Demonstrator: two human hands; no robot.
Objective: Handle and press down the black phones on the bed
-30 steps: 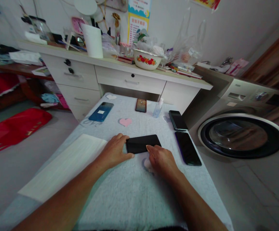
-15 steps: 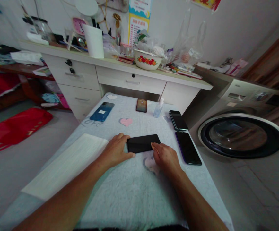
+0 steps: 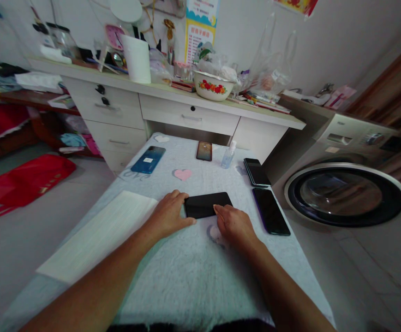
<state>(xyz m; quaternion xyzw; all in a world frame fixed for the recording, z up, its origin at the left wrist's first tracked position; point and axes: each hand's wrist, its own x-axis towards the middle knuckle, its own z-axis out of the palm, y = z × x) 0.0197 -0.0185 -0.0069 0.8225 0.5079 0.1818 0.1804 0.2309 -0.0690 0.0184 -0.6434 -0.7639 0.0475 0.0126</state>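
Note:
A black smartphone [image 3: 202,205] lies screen up on the cloth-covered table [image 3: 186,281]. My left hand [image 3: 168,213] grips its left end, thumb at the near edge and fingers at the far edge. With fingers bunched together, my right hand [image 3: 235,225] presses on the right part of the screen. Whatever those fingertips may hold is hidden. Left of my left hand lies a folded pale paper towel or cloth [image 3: 99,235]. Another dark phone with a purple edge [image 3: 272,212] rests to the right, below a small stack of phones [image 3: 256,172].
Farther back on the table are a blue phone [image 3: 149,159], a brown phone [image 3: 204,151] and a clear spray bottle [image 3: 228,156]. Behind stands a white desk [image 3: 189,113] with an enamel bowl [image 3: 214,86] and clutter. A washing machine [image 3: 345,152] is on the right.
My right fingertips have slid slightly left across the phone's screen. My left hand keeps its hold. The view has shifted a little.

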